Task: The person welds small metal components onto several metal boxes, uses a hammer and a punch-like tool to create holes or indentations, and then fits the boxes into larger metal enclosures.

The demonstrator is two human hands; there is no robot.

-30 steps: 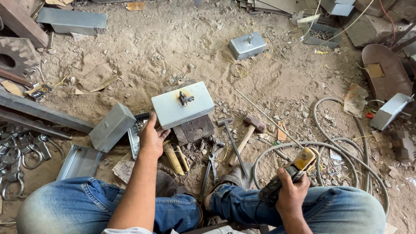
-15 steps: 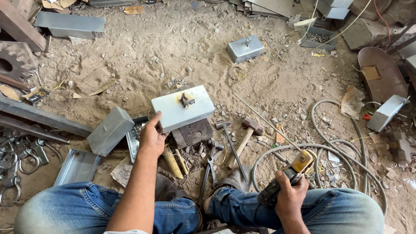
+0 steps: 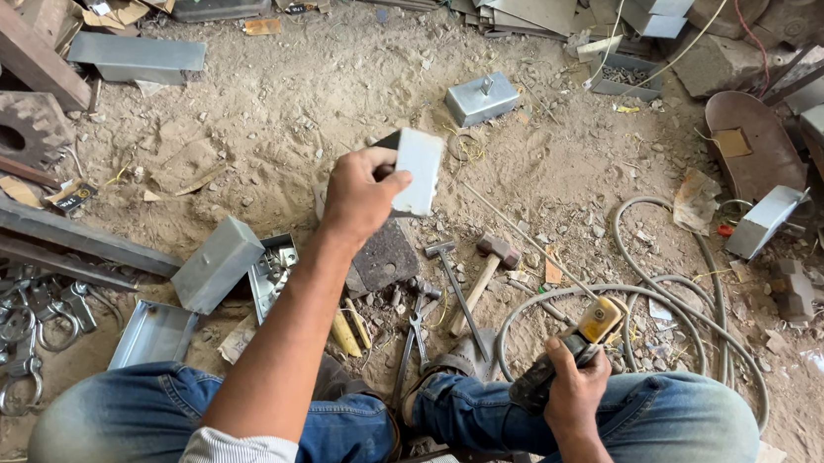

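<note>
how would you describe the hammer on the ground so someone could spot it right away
Start at the person's jeans-clad knees at the bottom, then look at the sandy ground just above the gap between them. The hammer lies there, tilted, right of the dark metal plate. Unlike the thin all-metal tools beside it, it has a pale wooden handle and a blocky rusty-brown head.

Grey metal box (image 3: pixel 418 168) tilted, lifted above dirt; yellow-headed welding holder (image 3: pixel 580 338) over right knee.

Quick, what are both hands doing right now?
Left hand: closed, holding a small grey metal box up.
Right hand: closed around a yellow-and-black welding holder.
</note>
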